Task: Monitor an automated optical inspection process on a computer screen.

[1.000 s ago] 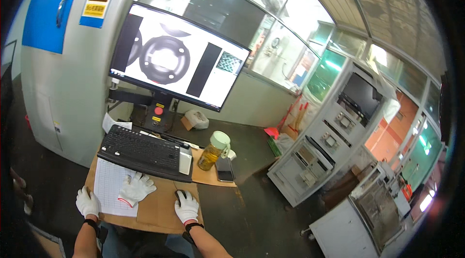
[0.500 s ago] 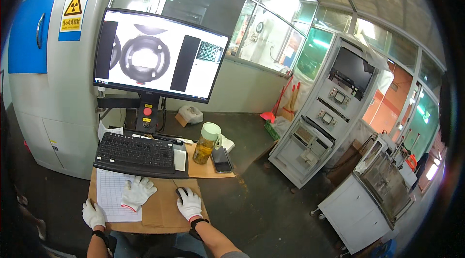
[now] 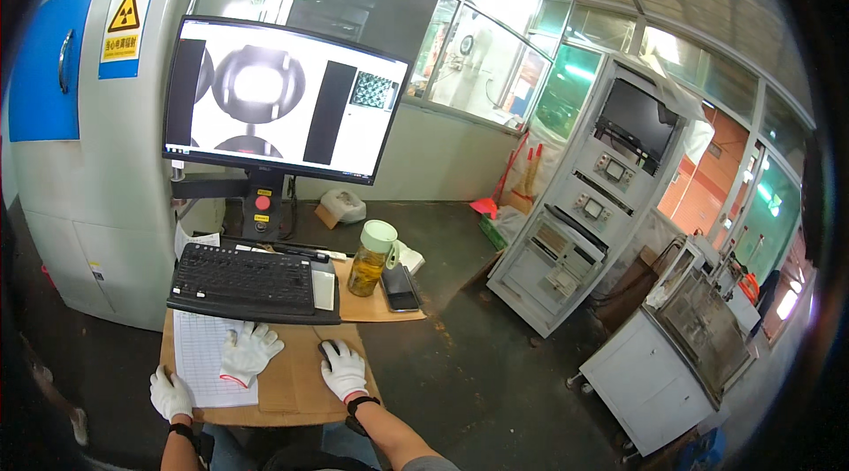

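Observation:
My right hand [image 3: 344, 374], in a white glove, curls over a dark computer mouse [image 3: 328, 348] on the brown desk top [image 3: 296, 382]. At the desk's near left edge, my gloved left hand [image 3: 171, 393] is bent round the edge; its fingertips are partly hidden. A loose white glove [image 3: 248, 352] lies between the hands on a ruled paper sheet [image 3: 196, 343]. Beyond it sits a black keyboard [image 3: 243, 278] on a raised support. The monitor [image 3: 287, 99] on its arm shows grey rounded shapes with bright centres.
Right of the keyboard stand a lidded drink bottle [image 3: 367, 269] and a dark phone [image 3: 400, 290]. A red button [image 3: 263, 203] sits below the monitor. The big grey cabinet [image 3: 110, 206] rises at left. An instrument rack [image 3: 588, 206] and a white wheeled cart [image 3: 650, 382] stand at right.
On the monitor, the grey shapes have shifted: the main one sits higher and looks different, and another shows beneath it. The view has moved slightly; both hands keep their places.

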Motion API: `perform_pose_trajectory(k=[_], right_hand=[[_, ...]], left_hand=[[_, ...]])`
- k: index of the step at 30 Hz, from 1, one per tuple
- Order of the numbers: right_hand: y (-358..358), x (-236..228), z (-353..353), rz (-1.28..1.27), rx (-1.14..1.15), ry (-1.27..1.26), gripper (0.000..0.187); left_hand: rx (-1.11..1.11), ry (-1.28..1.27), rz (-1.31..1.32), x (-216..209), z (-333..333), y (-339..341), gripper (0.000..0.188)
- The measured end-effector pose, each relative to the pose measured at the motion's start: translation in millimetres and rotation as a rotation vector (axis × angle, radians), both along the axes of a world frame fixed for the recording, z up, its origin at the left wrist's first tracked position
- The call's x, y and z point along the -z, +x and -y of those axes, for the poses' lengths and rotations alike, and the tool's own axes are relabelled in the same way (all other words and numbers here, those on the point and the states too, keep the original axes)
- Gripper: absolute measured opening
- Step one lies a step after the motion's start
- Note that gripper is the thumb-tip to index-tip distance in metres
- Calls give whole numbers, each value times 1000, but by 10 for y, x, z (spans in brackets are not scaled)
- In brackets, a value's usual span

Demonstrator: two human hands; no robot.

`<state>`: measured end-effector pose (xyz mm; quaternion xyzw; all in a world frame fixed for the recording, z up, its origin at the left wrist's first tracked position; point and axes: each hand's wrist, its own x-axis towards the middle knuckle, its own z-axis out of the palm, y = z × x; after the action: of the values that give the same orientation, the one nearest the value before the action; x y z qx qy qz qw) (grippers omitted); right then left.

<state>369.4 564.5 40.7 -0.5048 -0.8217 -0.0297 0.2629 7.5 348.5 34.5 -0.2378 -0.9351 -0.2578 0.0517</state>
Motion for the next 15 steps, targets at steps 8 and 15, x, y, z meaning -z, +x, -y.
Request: perform_pose_trajectory(k=[8,15], right_hand=[[-43,-13,7,-8,-29,-60,49],[-42,-21,10,-12,-19,-53,48]], left_hand=[[0,6,13,193,23,-157,38],[-9,13,11,198,32,-133,39]])
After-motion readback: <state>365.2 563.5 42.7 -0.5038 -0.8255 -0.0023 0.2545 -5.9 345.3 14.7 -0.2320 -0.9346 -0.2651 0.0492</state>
